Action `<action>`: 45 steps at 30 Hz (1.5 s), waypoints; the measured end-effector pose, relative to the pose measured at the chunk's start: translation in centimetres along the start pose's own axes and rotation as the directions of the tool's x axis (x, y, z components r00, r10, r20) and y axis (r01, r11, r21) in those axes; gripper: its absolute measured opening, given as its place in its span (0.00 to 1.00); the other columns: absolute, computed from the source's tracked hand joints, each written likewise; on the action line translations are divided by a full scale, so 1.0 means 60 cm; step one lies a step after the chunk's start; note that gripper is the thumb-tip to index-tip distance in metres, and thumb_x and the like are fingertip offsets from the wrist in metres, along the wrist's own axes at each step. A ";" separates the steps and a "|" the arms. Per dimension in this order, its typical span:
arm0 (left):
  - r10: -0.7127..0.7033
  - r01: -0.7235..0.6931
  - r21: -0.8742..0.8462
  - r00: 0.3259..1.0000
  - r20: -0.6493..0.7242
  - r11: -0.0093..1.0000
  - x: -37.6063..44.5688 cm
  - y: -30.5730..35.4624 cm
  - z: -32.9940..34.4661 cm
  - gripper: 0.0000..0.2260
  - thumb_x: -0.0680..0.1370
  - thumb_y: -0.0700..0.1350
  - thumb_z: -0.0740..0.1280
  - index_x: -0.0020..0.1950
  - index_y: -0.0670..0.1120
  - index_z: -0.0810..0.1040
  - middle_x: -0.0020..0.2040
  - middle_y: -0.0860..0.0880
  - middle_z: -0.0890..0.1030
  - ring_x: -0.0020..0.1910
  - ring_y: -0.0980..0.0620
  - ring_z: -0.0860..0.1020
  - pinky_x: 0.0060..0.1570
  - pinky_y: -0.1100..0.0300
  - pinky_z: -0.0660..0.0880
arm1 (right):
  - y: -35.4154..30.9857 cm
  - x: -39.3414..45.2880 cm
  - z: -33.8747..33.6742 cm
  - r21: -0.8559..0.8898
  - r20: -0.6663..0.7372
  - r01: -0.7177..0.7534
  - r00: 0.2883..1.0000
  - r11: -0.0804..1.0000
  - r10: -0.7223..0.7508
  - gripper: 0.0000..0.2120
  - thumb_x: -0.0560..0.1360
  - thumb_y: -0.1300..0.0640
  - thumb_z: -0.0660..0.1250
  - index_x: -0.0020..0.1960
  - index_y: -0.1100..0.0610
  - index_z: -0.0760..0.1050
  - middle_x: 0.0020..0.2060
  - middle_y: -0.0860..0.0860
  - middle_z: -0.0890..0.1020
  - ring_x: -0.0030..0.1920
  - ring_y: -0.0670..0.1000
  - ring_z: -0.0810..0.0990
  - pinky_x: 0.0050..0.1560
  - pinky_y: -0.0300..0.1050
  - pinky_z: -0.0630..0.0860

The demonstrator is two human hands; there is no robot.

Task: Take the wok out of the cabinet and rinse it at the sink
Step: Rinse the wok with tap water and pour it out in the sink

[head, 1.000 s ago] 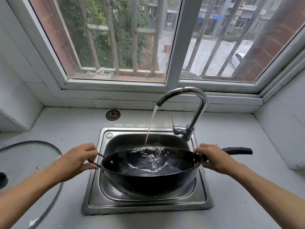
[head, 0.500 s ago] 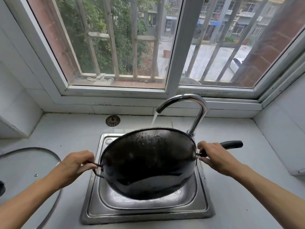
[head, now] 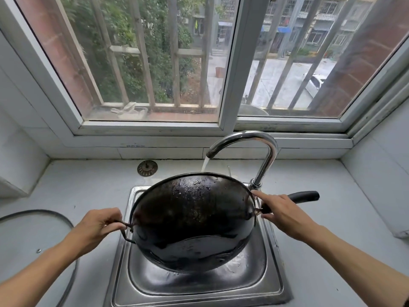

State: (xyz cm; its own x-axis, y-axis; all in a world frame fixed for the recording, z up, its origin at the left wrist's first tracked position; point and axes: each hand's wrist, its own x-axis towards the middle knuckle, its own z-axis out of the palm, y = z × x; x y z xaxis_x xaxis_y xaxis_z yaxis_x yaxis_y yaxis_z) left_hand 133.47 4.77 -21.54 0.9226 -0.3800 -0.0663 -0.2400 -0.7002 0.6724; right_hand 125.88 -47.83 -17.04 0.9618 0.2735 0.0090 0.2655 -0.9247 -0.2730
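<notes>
Head camera view: steel sink, its basin wet, set in a grey counter. Above it I hold the black wok tipped on edge, underside facing me. Faucet water falls behind its rim. Left hand pinches the loop handle; right hand loosely grips the long handle, forefinger extended.

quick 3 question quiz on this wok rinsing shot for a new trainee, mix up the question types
1. True or false: the faucet is running.
2. The left hand grips which part of the wok? A) long handle B) wire loop handle C) rim
3. Fill in: the strainer plug lies on the ____ behind the sink.

Key: 1 true; 2 B; 3 counter. The right hand holds the long handle.
</notes>
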 end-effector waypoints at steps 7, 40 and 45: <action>-0.019 0.019 -0.005 0.998 -0.064 1.000 0.023 0.012 0.005 0.12 0.71 0.43 0.75 0.34 0.54 0.75 0.30 0.47 0.77 0.27 0.59 0.66 0.31 0.61 0.66 | 0.018 0.010 0.006 -0.038 0.001 0.052 0.999 0.998 -0.052 0.44 0.76 0.52 0.70 0.75 0.34 0.40 0.47 0.47 0.78 0.46 0.53 0.75 0.54 0.48 0.72; -0.069 0.060 -0.078 0.990 -0.119 0.995 0.085 0.062 0.027 0.08 0.71 0.50 0.74 0.36 0.52 0.76 0.29 0.49 0.77 0.28 0.54 0.69 0.31 0.58 0.68 | 0.066 -0.022 0.041 0.082 0.101 -0.158 0.984 0.984 0.149 0.46 0.76 0.50 0.70 0.75 0.33 0.36 0.46 0.46 0.77 0.44 0.51 0.73 0.52 0.47 0.72; -0.040 0.029 -0.080 0.989 -0.141 0.996 0.107 0.085 0.024 0.08 0.71 0.46 0.75 0.36 0.52 0.76 0.30 0.51 0.79 0.29 0.56 0.72 0.31 0.63 0.69 | 0.065 -0.044 0.045 0.132 0.111 -0.204 0.975 0.970 0.190 0.47 0.75 0.52 0.71 0.75 0.33 0.38 0.43 0.44 0.75 0.42 0.50 0.73 0.50 0.47 0.74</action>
State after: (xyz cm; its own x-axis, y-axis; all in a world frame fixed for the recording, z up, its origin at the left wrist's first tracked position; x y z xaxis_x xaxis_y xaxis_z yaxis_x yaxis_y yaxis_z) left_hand 137.75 -2.12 -19.57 0.9647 -0.2632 0.0113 -0.1886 -0.6600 0.7272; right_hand 124.23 -51.43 -20.73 0.9813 0.1206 -0.1500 0.0526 -0.9176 -0.3941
